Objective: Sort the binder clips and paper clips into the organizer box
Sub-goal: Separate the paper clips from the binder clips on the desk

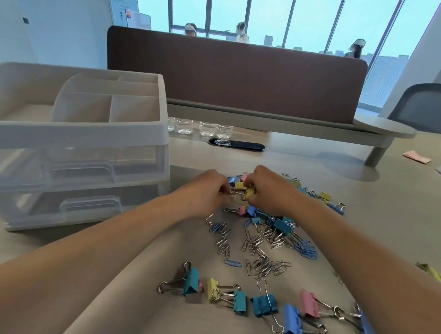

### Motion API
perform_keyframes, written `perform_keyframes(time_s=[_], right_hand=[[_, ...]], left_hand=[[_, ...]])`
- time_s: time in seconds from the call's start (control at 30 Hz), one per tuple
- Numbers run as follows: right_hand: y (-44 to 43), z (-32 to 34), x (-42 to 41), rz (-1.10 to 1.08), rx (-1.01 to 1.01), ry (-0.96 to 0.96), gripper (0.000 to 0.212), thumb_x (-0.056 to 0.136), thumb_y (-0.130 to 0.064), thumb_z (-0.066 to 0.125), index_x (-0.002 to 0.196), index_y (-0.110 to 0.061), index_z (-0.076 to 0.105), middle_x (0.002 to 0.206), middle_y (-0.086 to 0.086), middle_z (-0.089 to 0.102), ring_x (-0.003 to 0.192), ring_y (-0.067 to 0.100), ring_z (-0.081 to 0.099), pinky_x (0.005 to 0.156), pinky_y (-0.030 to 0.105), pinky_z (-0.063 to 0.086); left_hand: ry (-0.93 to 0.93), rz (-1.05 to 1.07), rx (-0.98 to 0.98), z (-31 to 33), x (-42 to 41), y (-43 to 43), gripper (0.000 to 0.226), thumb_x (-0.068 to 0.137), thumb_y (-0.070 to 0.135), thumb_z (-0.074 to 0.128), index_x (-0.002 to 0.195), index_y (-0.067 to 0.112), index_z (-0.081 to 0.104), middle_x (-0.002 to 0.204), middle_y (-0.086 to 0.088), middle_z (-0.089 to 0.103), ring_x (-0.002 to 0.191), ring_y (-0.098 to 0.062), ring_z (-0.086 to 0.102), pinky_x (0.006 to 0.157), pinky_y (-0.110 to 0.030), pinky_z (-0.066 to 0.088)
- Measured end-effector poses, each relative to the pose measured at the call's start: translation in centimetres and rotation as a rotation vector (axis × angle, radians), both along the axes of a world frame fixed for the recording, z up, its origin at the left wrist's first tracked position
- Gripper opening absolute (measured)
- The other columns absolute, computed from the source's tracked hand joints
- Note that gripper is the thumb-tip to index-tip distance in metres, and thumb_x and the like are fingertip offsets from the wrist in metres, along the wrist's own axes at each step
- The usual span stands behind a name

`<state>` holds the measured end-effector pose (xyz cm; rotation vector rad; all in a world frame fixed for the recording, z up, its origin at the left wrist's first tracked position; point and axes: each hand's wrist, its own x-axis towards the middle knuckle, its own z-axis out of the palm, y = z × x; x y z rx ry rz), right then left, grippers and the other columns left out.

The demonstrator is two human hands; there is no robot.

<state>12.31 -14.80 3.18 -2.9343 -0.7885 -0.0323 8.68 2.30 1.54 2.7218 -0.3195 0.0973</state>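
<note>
Both my hands meet over the far part of a clip pile on the table. My left hand (205, 191) pinches the wire handles of a yellow binder clip (248, 192), and my right hand (269, 191) grips its yellow body. Silver and blue paper clips (261, 252) lie scattered below my hands. Several larger binder clips (264, 303) in teal, yellow, blue and pink form a row near the front edge. The white organizer box (77, 132), with open top compartments and two clear drawers, stands to the left.
Several small clear cups (201, 127) stand behind the pile, next to a black cable slot (237, 144). A brown desk divider (233, 74) closes off the back. A grey chair (426, 107) is at the far right, pink paper (417, 157) below it.
</note>
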Motion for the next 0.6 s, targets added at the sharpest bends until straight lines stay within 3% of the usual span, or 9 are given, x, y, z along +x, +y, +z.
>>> perform_keyframes(time_s=[0.13,0.3,0.37,0.43,0.53,0.6], right_hand=[[-1.3,0.7,-1.0,-0.079,0.022,0.028,0.04,0.09,-0.025,0.066,0.127,-0.015,0.054,0.121,0.005,0.052,0.096,0.019,0.053,0.076,0.026,0.042],[-2.3,0.7,-1.8,-0.083,0.036,0.064,0.045,0.09,-0.021,0.062,0.134,-0.024,0.05,0.12,0.002,0.06,0.094,0.016,0.054,0.076,0.026,0.044],[-2.4,0.6,-2.0,-0.094,-0.02,0.083,0.032,0.092,-0.018,0.058,0.123,-0.018,0.054,0.114,0.004,0.058,0.092,0.017,0.052,0.074,0.026,0.042],[-2.5,0.5,-2.0,-0.117,-0.038,0.12,0.016,0.094,-0.014,0.054,0.109,-0.017,0.049,0.101,0.004,0.056,0.08,0.014,0.048,0.063,0.025,0.039],[-2.4,0.2,-1.8,-0.128,-0.029,0.13,0.013,0.094,-0.011,0.049,0.102,-0.019,0.042,0.092,0.004,0.054,0.071,0.011,0.043,0.059,0.027,0.037],[-2.2,0.1,-1.6,-0.129,-0.016,0.121,0.013,0.095,-0.009,0.047,0.102,-0.019,0.042,0.091,0.004,0.054,0.072,0.013,0.045,0.061,0.03,0.038]], left_hand=[[-0.027,0.016,-0.015,-0.1,-0.3,0.0,0.027,0.088,0.04,0.066,0.096,0.014,0.063,0.117,0.001,0.044,0.096,-0.017,0.054,0.085,-0.032,0.048],[-0.035,0.054,0.036,0.5,-0.7,-0.7,0.025,0.087,0.039,0.062,0.088,0.016,0.052,0.097,-0.003,0.052,0.083,-0.02,0.052,0.068,-0.033,0.044],[0.016,0.044,0.043,0.5,-0.7,-1.1,0.027,0.089,0.041,0.061,0.091,0.018,0.048,0.093,-0.003,0.052,0.077,-0.018,0.048,0.062,-0.031,0.038],[0.066,0.025,0.026,0.4,-0.7,-1.5,0.027,0.091,0.039,0.058,0.099,0.017,0.045,0.092,-0.004,0.054,0.074,-0.016,0.047,0.059,-0.032,0.038],[0.044,-0.009,0.088,0.3,-0.3,-1.9,0.025,0.095,0.037,0.05,0.107,0.015,0.048,0.094,-0.006,0.057,0.082,-0.022,0.055,0.066,-0.035,0.044],[0.001,-0.038,0.166,0.3,0.1,-2.0,0.022,0.097,0.032,0.046,0.098,0.012,0.054,0.085,-0.007,0.055,0.076,-0.023,0.052,0.061,-0.033,0.04]])
